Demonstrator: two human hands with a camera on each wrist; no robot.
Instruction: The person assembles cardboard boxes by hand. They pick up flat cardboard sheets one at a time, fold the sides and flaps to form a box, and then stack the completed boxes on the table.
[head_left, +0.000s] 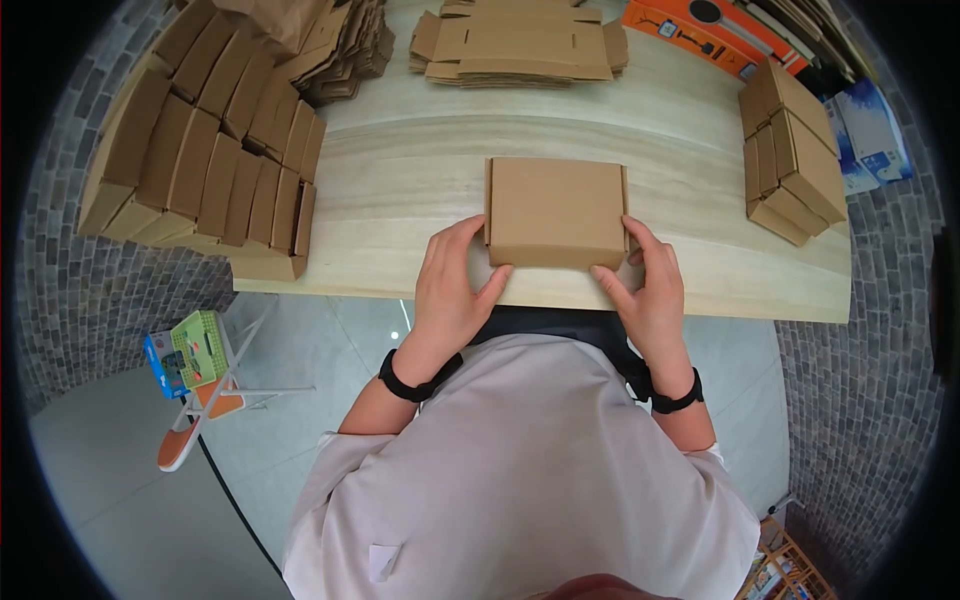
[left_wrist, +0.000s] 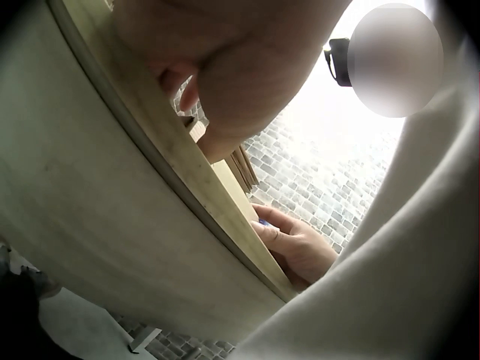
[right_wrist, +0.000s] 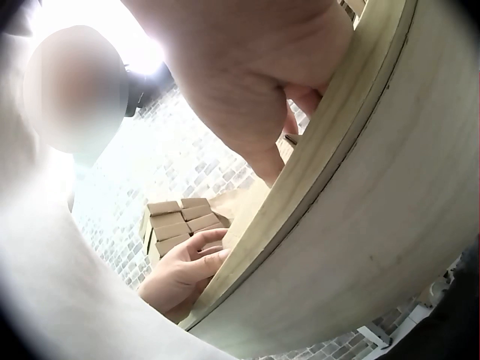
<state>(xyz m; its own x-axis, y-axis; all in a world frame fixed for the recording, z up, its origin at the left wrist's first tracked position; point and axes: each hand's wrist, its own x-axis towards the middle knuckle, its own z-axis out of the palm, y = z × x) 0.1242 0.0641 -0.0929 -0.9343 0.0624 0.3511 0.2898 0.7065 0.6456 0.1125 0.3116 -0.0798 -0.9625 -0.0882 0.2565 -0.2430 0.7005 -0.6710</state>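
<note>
A small brown cardboard box [head_left: 558, 205] lies flat near the table's front edge in the head view, its lid folded down. My left hand [head_left: 450, 280] holds its left near corner, thumb along the front face and fingers at the side. At the right near corner, my right hand [head_left: 650, 285] grips in the same way. The left wrist view has the left hand [left_wrist: 240, 67] large at the top, hiding most of the box. In the right wrist view, the right hand [right_wrist: 247, 67] likewise covers it.
Rows of folded boxes [head_left: 200, 165] stand at the table's left, with flattened cardboard [head_left: 520, 45] at the back. A smaller box stack [head_left: 795, 160] is on the right, near an orange package [head_left: 700, 35]. The wooden table edge [head_left: 760, 308] runs close before the body.
</note>
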